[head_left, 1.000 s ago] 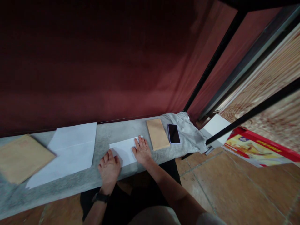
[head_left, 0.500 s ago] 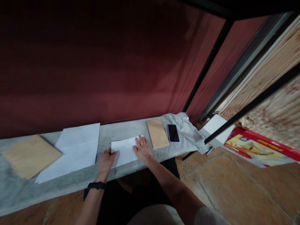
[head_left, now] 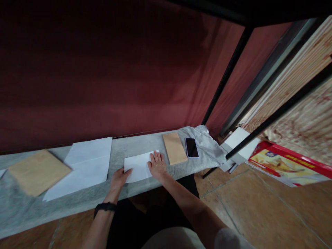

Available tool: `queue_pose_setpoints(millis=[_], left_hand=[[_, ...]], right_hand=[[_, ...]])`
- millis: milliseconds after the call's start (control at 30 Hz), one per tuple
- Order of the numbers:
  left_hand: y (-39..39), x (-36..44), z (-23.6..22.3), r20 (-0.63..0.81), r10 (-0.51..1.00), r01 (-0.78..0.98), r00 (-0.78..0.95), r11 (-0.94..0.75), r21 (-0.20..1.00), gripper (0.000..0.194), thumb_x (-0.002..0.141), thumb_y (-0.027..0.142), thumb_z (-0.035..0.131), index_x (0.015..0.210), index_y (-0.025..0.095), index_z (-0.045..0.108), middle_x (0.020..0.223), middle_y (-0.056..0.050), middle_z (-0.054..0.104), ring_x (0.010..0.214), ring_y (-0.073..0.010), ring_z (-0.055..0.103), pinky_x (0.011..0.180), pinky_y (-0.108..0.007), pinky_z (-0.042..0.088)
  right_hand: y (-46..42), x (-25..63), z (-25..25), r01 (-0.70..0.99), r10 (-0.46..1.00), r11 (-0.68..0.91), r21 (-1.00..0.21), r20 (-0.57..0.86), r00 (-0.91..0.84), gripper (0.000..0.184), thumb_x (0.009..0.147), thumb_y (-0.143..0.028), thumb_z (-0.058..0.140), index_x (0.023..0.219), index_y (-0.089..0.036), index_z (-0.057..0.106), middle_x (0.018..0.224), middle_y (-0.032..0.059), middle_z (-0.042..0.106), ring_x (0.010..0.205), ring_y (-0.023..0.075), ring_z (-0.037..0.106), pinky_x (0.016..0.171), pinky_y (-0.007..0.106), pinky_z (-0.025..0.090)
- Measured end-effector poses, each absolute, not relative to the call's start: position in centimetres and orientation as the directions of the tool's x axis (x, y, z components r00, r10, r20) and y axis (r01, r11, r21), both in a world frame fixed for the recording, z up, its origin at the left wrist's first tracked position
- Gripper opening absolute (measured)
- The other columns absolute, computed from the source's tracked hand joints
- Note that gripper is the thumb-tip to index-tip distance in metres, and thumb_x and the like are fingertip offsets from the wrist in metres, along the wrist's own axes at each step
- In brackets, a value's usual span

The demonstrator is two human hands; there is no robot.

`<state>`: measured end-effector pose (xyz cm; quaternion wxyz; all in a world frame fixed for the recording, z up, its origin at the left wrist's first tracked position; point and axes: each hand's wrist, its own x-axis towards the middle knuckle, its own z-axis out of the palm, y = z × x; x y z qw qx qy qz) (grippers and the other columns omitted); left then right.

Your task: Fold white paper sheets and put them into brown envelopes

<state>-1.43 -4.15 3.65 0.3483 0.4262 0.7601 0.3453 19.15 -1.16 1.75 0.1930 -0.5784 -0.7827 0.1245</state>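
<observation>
A folded white sheet of paper (head_left: 138, 167) lies on the grey cloth in front of me. My left hand (head_left: 119, 178) grips its left edge, with the thumb on top of the paper. Pressed flat over the right end of the sheet is my right hand (head_left: 157, 166), fingers stretched out. Just right of that hand lies a brown envelope (head_left: 175, 148), and beside the envelope is a phone (head_left: 191, 148) with a dark screen.
Larger white sheets (head_left: 88, 162) lie to the left, partly under a tan envelope stack (head_left: 38, 171). The narrow table is covered by a grey cloth (head_left: 20, 211). A black metal post (head_left: 228, 74) rises at the right end. A red and yellow box (head_left: 287, 164) stands beyond it.
My left hand has shifted slightly along the paper's left edge. My right hand stays flat on the sheet. The view has moved a little to the left.
</observation>
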Motion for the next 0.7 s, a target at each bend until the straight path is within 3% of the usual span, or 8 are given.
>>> queue_pose_setpoints(millis=[200,500,567,700], left_hand=[[-4.3,-1.6,2.9,-0.224,0.883,0.418,-0.412,0.402,0.815,0.013,0.064,0.035,0.067,0.066,0.022,0.064,0.058,-0.002,0.065,0.062,-0.0226,0.064,0.052,-0.027,0.043],[-5.6,-1.1,3.3,-0.279,0.84,0.258,-0.464,0.43,0.865,0.011,0.065,0.03,0.068,0.068,0.021,0.062,0.055,-0.001,0.062,0.052,-0.0178,0.057,0.045,-0.025,0.04],[-6.2,-0.4,3.4,-0.309,0.818,0.165,-0.486,0.433,0.886,0.016,0.067,0.031,0.069,0.076,0.019,0.063,0.061,-0.001,0.064,0.054,-0.0178,0.058,0.045,-0.026,0.043],[-7.1,1.7,3.8,-0.399,0.757,-0.143,-0.517,0.384,0.912,0.023,0.063,0.024,0.073,0.083,0.017,0.063,0.068,-0.001,0.065,0.057,-0.0162,0.06,0.051,-0.027,0.048]], right_hand=[[-5.0,17.4,-0.3,0.764,0.859,0.51,-0.395,0.286,-0.425,0.053,0.104,-0.047,0.045,0.149,-0.019,0.048,0.16,0.0119,0.037,0.148,0.0279,0.035,0.122,0.05,0.024],[-6.1,21.9,-1.4,0.842,0.895,0.366,-0.396,0.4,-0.2,0.063,0.096,-0.043,0.062,0.146,-0.009,0.049,0.153,0.0208,0.045,0.143,0.0321,0.041,0.119,0.051,0.031],[-6.5,22.5,-0.9,0.84,0.897,0.367,-0.401,0.393,-0.204,0.062,0.096,-0.04,0.061,0.146,-0.006,0.049,0.153,0.0222,0.045,0.144,0.0332,0.04,0.119,0.051,0.032],[-7.9,22.2,0.4,0.741,0.827,0.545,-0.392,0.395,-0.399,0.062,0.096,-0.039,0.059,0.149,-0.01,0.045,0.156,0.0171,0.043,0.146,0.0298,0.036,0.122,0.048,0.029]])
